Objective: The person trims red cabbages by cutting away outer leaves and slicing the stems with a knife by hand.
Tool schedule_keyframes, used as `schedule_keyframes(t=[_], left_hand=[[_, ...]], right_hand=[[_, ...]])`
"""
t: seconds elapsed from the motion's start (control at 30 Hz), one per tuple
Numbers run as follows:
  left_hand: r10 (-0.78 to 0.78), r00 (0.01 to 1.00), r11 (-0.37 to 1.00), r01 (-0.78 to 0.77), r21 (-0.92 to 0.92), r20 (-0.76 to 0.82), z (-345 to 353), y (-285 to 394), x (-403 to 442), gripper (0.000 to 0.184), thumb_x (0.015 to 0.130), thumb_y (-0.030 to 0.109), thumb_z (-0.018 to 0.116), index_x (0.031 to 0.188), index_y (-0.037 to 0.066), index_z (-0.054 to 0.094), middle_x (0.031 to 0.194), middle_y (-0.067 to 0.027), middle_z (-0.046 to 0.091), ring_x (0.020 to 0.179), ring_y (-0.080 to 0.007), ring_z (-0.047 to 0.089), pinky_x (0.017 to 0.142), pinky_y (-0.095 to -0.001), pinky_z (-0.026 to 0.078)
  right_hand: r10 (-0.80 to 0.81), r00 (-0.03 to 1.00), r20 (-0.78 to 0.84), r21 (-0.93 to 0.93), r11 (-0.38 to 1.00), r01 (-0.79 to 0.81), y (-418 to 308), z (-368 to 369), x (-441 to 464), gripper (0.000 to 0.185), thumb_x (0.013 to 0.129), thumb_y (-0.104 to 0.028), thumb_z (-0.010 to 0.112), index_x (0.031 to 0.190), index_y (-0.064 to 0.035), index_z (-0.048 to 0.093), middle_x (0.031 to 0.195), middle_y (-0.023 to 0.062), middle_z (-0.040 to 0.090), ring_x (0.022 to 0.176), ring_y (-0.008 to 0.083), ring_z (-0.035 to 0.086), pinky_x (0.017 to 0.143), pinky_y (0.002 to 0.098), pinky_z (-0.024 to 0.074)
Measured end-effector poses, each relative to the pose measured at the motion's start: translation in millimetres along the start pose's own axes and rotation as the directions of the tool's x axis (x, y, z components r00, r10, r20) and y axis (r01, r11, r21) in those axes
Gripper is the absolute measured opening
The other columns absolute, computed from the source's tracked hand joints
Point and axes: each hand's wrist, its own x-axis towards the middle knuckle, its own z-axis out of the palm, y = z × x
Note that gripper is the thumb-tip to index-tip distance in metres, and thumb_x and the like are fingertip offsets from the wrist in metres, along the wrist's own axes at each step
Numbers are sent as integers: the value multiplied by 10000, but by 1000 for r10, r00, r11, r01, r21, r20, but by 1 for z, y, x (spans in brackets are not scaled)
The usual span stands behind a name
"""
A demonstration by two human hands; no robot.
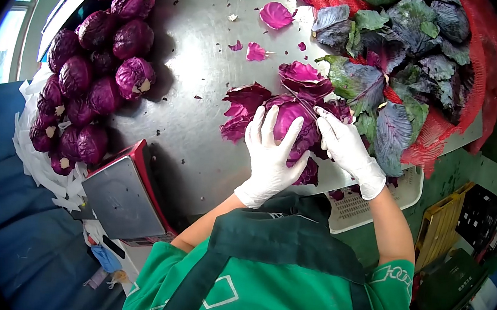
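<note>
A red cabbage point(290, 112) with loosened outer leaves sits on the metal table under both hands. Gloved in white, my left hand point(272, 157) lies on its near side with the fingers spread. My right hand point(346, 150), also gloved, is closed at the cabbage's right side around a thin knife point(306, 104), whose narrow blade points up and left across the head; its handle is hidden in the hand. Loose purple leaves point(244, 107) surround the cabbage on the left, and another curled leaf point(306, 79) lies just beyond it.
Several peeled red cabbages point(104, 95) are piled along the left of the metal table point(201, 89). A red-framed scale point(126, 196) stands at the near left. A red mesh sack point(478, 76) of leafy cabbages point(416, 27) lies at right. Below the table edge is a white basket point(407, 190).
</note>
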Motion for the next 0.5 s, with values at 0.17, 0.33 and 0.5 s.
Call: schedule_keyframes(t=[0.17,0.33,0.5], left_hand=[[-16,1000,1000,16,8,15,1,1,1,728,655,201,816,1335,198,552,1459,-245,330,1381,-474,241,1099,-563,258],[-18,1000,1000,18,2,16,2,1,-1,701,652,191,817,1310,189,576,1452,-237,343,1379,-473,243,1098,-560,268],[10,999,997,-14,-77,-48,0,-8,-13,702,641,170,823,1298,164,576,1437,-226,351,1372,-473,252,1098,-564,278]], right_hand=[[-104,993,-51,-108,989,99,13,5,5,370,1008,-261,505,1268,-11,587,849,223,681,708,323,682,654,399,510],[-206,967,-152,-109,976,190,22,4,17,302,1003,-238,516,1196,-30,618,868,217,682,784,380,674,669,429,521],[-192,958,-212,-166,973,158,49,1,60,358,996,-298,499,1161,-3,615,1045,225,666,973,408,635,819,442,505]])
